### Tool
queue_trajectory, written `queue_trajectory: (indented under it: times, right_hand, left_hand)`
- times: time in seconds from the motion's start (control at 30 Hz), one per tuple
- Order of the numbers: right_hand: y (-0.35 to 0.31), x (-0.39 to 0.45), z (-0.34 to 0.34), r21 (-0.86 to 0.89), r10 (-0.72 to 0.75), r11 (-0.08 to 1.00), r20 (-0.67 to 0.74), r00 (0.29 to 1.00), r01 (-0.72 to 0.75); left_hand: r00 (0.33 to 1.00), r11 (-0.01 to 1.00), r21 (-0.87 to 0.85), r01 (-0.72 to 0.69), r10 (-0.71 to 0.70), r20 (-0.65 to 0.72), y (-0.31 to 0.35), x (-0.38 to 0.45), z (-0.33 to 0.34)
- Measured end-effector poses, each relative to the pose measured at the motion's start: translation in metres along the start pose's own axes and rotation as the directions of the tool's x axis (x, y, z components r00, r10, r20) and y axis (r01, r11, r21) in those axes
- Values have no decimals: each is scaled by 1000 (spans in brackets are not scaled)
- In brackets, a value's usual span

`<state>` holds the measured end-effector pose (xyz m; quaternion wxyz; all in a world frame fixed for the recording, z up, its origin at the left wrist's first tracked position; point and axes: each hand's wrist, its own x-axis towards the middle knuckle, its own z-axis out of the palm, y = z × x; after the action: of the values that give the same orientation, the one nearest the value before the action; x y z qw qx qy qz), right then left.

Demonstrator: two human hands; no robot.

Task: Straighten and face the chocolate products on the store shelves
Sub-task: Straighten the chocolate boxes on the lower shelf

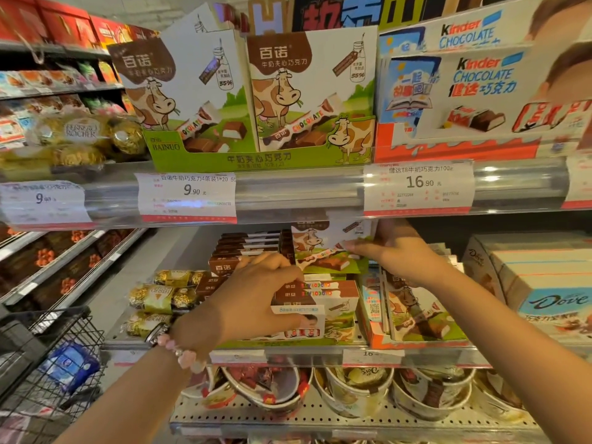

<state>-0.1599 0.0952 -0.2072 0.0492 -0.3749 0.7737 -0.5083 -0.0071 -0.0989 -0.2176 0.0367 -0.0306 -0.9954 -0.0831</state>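
Middle shelf (pixel 288 352) of a store gondola, seen from above the person's two arms. The left hand (pixel 256 296), wearing a pink bead bracelet (pixel 179 350), rests on a stack of flat cow-print chocolate boxes (pixel 320 302), its fingers curled over the top of the stack and its thumb against the front face. The right hand (pixel 394 248) reaches deeper in and pinches the right edge of an upright cow-print box (pixel 317 248), fingers closed together on the carton, which stands tilted just behind the stack. Left of the stack lie brown chocolate cartons (pixel 243 248) in a row and gold-wrapped Ferrero packs (pixel 160 296); to the right, more cow-print boxes (pixel 416 312) stand in an orange tray, and Dove cartons (pixel 544 290) sit beyond them. The upper shelf rail with its price tags (pixel 187 197) overhangs both hands closely, leaving little headroom. Above it stand two Bainuo display cartons (pixel 256 97) and a Kinder Chocolate display (pixel 474 81). Below, round chocolate tubs (pixel 352 389) fill the perforated lower shelf. A wire shopping basket (pixel 54 357) sits at the lower left, beside the left forearm.
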Motion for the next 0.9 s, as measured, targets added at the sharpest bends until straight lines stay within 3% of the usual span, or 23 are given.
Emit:
queue_trajectory:
  times: [0.13, 0.27, 0.47, 0.67, 0.9]
  right_hand:
    - [-4, 0, 12, 36, -25, 999, 58, 998, 22]
    - [-2, -3, 26, -122, -47, 990, 151, 987, 65]
    - [-7, -6, 35, 78, -17, 997, 280, 960, -5]
    - [-12, -1, 35, 16, -102, 995, 154, 983, 101]
    - [-4, -11, 41, 270, 75, 959, 72, 995, -92]
  left_hand:
    - [1000, 999, -50, 2, -3, -23, 0, -2, 0]
    - [999, 998, -60, 37, -40, -37, 0, -4, 2]
    - [995, 993, -109, 51, -60, -80, 0, -9, 0]
    - [992, 998, -51, 30, -36, -124, -1, -11, 1]
    - [991, 996, -54, 64, -70, -111, 1, -13, 0]
